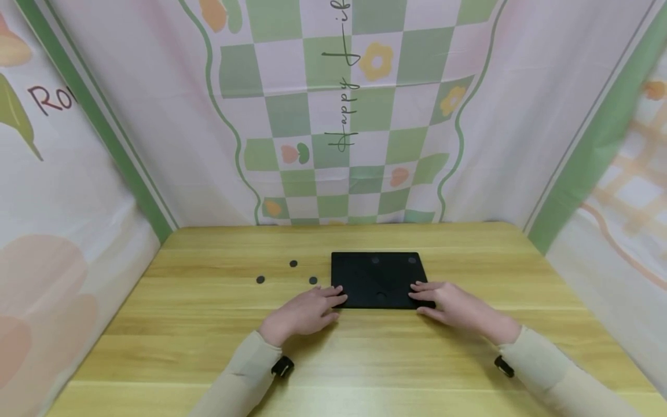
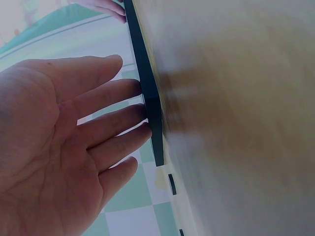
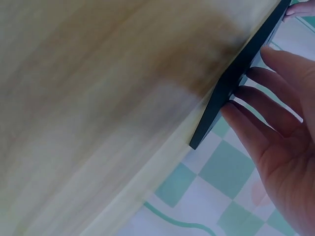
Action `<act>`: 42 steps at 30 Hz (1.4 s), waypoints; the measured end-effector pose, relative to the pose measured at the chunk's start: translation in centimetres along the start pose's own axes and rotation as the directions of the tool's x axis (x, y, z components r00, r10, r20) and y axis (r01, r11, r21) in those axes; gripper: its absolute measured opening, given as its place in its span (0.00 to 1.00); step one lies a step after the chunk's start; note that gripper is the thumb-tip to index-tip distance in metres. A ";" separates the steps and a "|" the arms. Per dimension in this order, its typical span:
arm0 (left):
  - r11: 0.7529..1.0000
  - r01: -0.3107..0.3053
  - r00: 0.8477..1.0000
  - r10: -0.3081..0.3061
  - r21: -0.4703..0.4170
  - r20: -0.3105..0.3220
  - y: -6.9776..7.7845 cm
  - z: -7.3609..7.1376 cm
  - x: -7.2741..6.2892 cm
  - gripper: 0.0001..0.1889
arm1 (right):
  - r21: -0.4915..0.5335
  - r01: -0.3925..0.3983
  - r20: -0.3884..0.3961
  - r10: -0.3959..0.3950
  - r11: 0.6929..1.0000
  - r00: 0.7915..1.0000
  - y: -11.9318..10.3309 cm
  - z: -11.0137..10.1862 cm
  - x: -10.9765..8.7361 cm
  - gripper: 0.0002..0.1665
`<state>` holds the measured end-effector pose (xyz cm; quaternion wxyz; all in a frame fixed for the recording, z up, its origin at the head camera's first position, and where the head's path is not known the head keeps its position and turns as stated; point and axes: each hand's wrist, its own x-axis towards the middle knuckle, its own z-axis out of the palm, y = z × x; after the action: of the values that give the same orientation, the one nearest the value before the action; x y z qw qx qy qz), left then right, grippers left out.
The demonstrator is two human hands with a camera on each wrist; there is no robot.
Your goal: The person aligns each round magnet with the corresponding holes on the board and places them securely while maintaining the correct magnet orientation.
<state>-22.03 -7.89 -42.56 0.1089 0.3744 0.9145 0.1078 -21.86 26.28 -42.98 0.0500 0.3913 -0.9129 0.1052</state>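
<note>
A thin black rectangular board (image 1: 377, 278) lies flat on the wooden table. Round dark spots show on it, two along the far side and one near the front edge. My left hand (image 1: 304, 313) rests its fingertips on the board's near left corner, fingers extended. At the near right corner, the fingertips of my right hand (image 1: 458, 306) touch the board, fingers spread and slightly bent. Both wrist views show fingertips against the board's edge, with the palms off the table. Left of the board lie three small dark discs (image 1: 293, 263), apart from one another.
The wooden table (image 1: 208, 341) runs back to a hanging cloth (image 1: 328, 116) with green and white checks. Printed cloth walls also stand at the left (image 1: 68, 243) and right (image 1: 625, 220). A small black device (image 1: 283, 366) is worn at each wrist.
</note>
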 end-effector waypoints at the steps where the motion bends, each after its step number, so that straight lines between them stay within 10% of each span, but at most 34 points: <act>1: 1.000 0.001 1.000 -0.001 -0.002 0.001 0.0 0.0 0.0 0.25 | 0.001 -0.003 -0.002 0.003 1.000 1.000 0.0 0.0 0.0 0.19; 32: 1.000 0.002 1.000 -0.002 -0.018 0.003 -0.3 -0.2 -0.2 0.24 | 0.015 -0.055 0.016 0.054 0.998 0.998 -0.3 -0.1 0.9 0.16; 37: 1.000 -0.029 0.994 0.029 -0.005 -0.104 -0.4 -0.3 0.1 0.20 | 0.015 -0.047 0.012 0.047 0.999 0.999 -0.2 -0.1 0.9 0.16; 42: 0.996 -0.075 0.957 0.086 0.049 -0.276 -1.1 -0.4 0.4 0.15 | 0.009 -0.049 0.012 0.049 0.999 0.999 -0.1 -0.1 0.9 0.16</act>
<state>-23.10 -8.45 -42.51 -0.0319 0.3945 0.9066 0.1461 -22.45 25.57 -42.73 0.0401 0.3696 -0.9220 0.1081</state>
